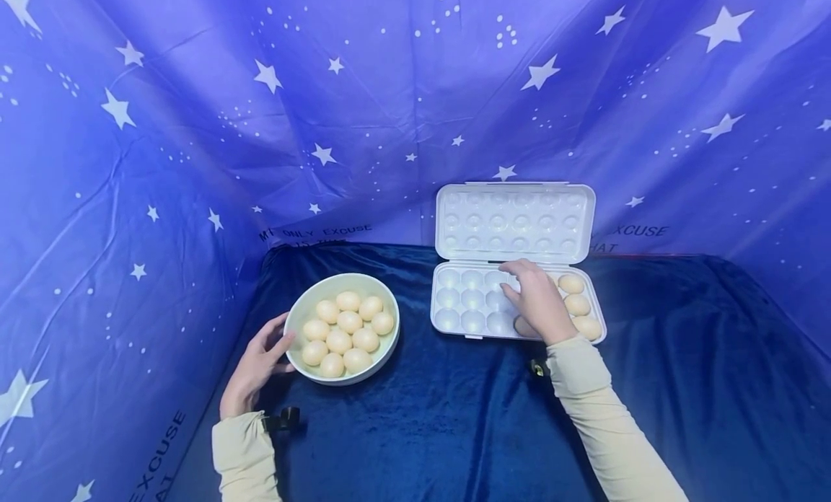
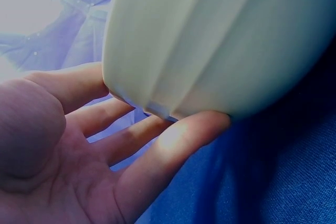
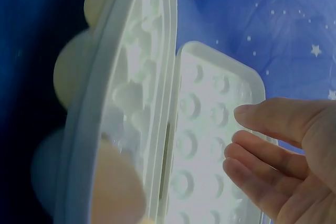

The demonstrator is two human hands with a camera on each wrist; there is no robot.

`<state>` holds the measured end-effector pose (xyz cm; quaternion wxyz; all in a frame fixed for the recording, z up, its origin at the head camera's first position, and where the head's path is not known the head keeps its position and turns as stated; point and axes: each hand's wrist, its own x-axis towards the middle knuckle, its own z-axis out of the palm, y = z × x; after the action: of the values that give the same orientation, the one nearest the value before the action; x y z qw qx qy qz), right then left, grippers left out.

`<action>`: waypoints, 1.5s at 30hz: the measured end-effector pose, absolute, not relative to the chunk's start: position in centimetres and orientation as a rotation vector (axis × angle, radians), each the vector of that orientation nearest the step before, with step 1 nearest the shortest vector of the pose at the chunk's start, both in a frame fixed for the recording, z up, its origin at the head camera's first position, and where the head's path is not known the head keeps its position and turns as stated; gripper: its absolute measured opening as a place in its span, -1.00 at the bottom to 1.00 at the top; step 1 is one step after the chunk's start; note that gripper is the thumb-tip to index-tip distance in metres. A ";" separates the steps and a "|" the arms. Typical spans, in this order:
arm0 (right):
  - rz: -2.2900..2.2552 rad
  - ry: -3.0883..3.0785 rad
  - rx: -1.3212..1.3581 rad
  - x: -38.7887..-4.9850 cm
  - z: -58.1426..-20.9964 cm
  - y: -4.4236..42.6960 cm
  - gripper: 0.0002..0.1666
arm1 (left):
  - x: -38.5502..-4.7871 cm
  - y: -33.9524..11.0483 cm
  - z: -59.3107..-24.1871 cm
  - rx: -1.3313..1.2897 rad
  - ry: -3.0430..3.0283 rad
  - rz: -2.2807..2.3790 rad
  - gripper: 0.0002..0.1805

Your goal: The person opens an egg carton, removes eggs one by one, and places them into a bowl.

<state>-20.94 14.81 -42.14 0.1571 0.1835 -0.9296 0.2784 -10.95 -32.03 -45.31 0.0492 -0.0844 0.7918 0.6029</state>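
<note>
On dark-blue velvet (image 1: 415,430), the left hand (image 1: 256,361) grips the bowl (image 1: 370,285) of eggs (image 1: 338,340), which a hard pull could tip, spilling them, while the right hand (image 1: 537,293), fingers apart, holds nothing over the part-filled tray (image 1: 472,298).

Counter (image 1: 422,423) sits under a dark blue cloth (image 1: 701,358), soft sheen, creases running forward. Directly on it: round bowl (image 1: 308,305) at left, hinged box (image 1: 472,298) to its right, lid up; gap between them.

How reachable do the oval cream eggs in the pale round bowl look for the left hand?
Probably yes: nothing covers the eggs, though the left hand may first need to release the bowl.
</note>
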 end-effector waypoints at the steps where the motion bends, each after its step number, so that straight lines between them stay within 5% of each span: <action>1: 0.797 -2.663 0.515 -21.0 -42.2 15.1 -0.67 | -10.9 -32.0 -45.3 -0.262 2.410 1.836 -0.40; 14: 0.728 -2.707 0.436 -22.1 -43.2 19.1 -0.66 | -10.7 -32.2 -45.2 -0.272 2.422 1.819 -0.40; 25: 0.668 -2.657 0.453 -22.9 -44.6 20.6 -0.96 | -10.8 -32.3 -45.2 -0.279 2.420 1.825 -0.40; 37: 0.684 -2.786 0.322 -23.3 -45.4 21.2 -0.66 | -10.9 -32.2 -45.4 -0.255 2.411 1.844 -0.41; 45: 0.724 -2.767 0.303 -24.0 -46.4 21.0 -0.63 | -10.9 -32.0 -45.3 -0.257 2.409 1.841 -0.39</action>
<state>-24.01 21.00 -46.45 0.1324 0.1044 -0.9535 0.2497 -10.87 -32.04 -45.29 0.0493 -0.0844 0.7908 0.6042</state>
